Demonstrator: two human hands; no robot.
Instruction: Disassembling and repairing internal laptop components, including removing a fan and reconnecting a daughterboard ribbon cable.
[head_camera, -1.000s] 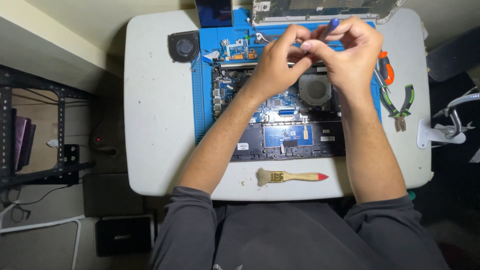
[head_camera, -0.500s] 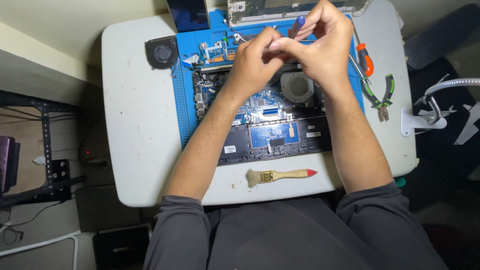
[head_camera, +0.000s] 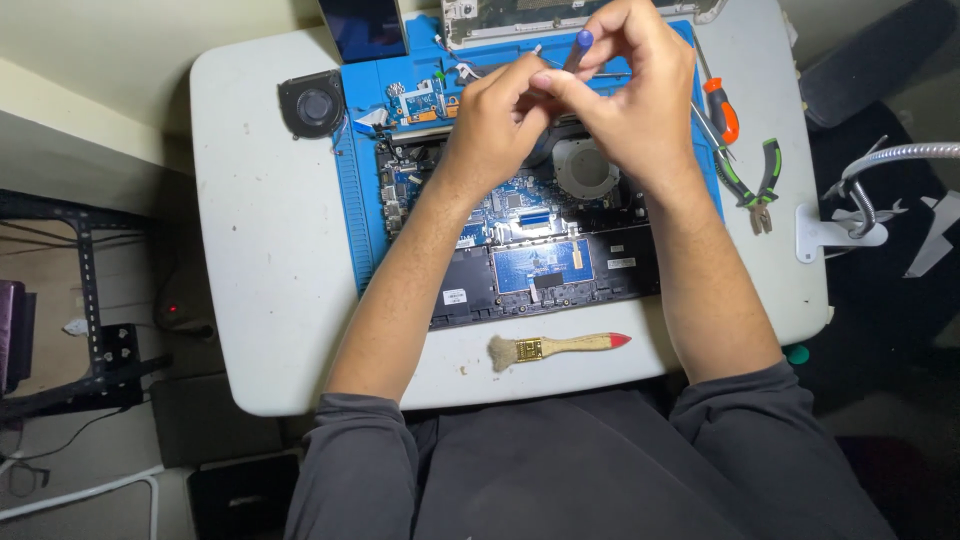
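Working over an opened laptop chassis (head_camera: 540, 250) that lies on a blue repair mat (head_camera: 358, 180) at upper centre of the frame, both hands meeting just above its top edge. Right hand (head_camera: 630, 100) curled closed around a slim screwdriver with a blue cap (head_camera: 580, 45); only the cap and a short length of shaft show, the tip hidden behind the fingers. Left hand (head_camera: 495, 115) also mostly closed, fingertips pinched up against the right hand's thumb; whether it grips the shaft or a small part, cannot tell. Round built-in fan (head_camera: 588, 165) visible just below the right hand, blue trackpad board (head_camera: 545, 265) lower centre. Loose black fan (head_camera: 312, 103) sits off the mat at upper left; small circuit board (head_camera: 425, 100) on the mat beside it. Orange-handled screwdriver (head_camera: 722, 108) and green-handled pliers (head_camera: 760, 180) at right edge of the mat; wooden brush (head_camera: 555, 348) on the white table (head_camera: 260, 250) near the bottom edge. Judgement: step in hand looks like handling the driver's tip or something small held at it, not yet driving into the board. Next move would call for a steady descent to one screw site with the tip kept upright, and a firm pinch on anything small.
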